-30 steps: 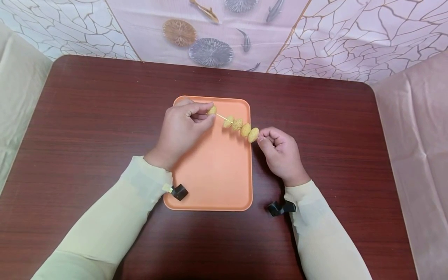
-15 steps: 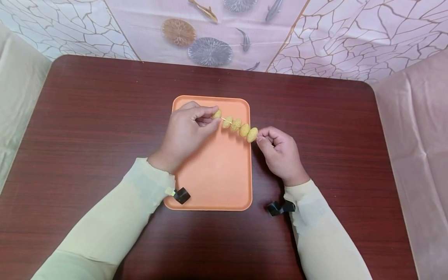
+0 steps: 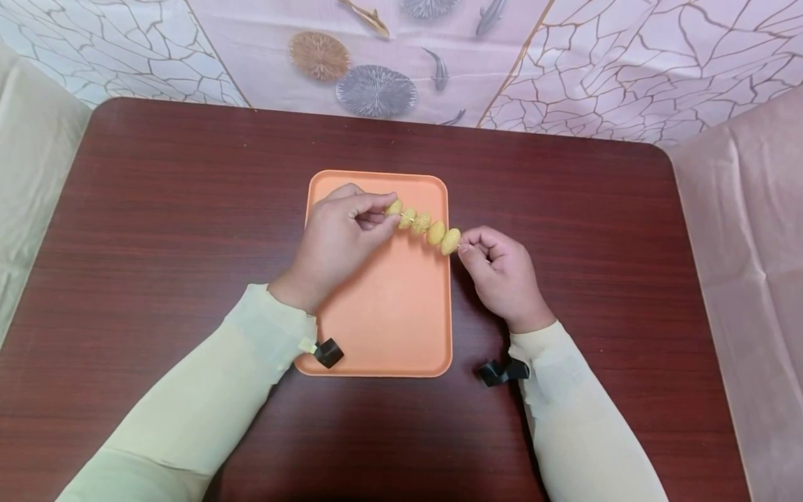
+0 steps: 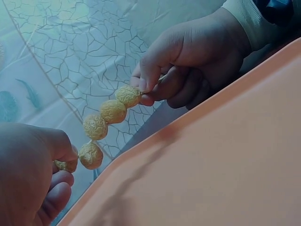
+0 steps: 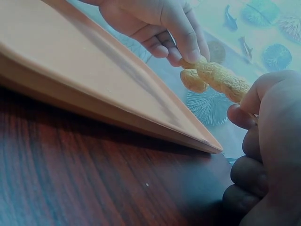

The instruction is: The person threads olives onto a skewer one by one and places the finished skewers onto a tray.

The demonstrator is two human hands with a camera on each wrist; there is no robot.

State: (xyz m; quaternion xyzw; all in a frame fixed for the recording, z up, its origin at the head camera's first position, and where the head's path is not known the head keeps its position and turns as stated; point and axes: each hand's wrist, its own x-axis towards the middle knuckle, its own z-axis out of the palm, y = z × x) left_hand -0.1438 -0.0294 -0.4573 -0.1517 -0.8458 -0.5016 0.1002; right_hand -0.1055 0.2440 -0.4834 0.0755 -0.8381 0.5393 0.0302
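Observation:
Several wrinkled yellow food balls [image 3: 436, 233] sit in a row on a thin wooden skewer [image 3: 412, 221], held above the upper right part of an orange tray [image 3: 383, 314]. With thumb and fingertips my left hand [image 3: 335, 240] pinches the yellow ball [image 3: 394, 207] at the skewer's left end, partly covering it. My right hand [image 3: 502, 272], just past the tray's right edge, grips the skewer's other end between thumb and curled forefinger. In the left wrist view, the end ball [image 4: 67, 165] shows under the left fingertips, close beside the neighbouring ball [image 4: 91, 156].
The tray lies on a dark red-brown wooden table [image 3: 596, 279]. Behind the table hangs a patterned cloth [image 3: 376, 42], with plain cloth [image 3: 746, 230] at the sides. A black strap mount [image 3: 328, 353] sits on the left sleeve, and another mount [image 3: 498, 373] on the right sleeve.
My left hand has moved right and slightly down, sliding the end ball along the skewer toward the others; the bare stretch between them has shrunk. The right hand has stayed almost still.

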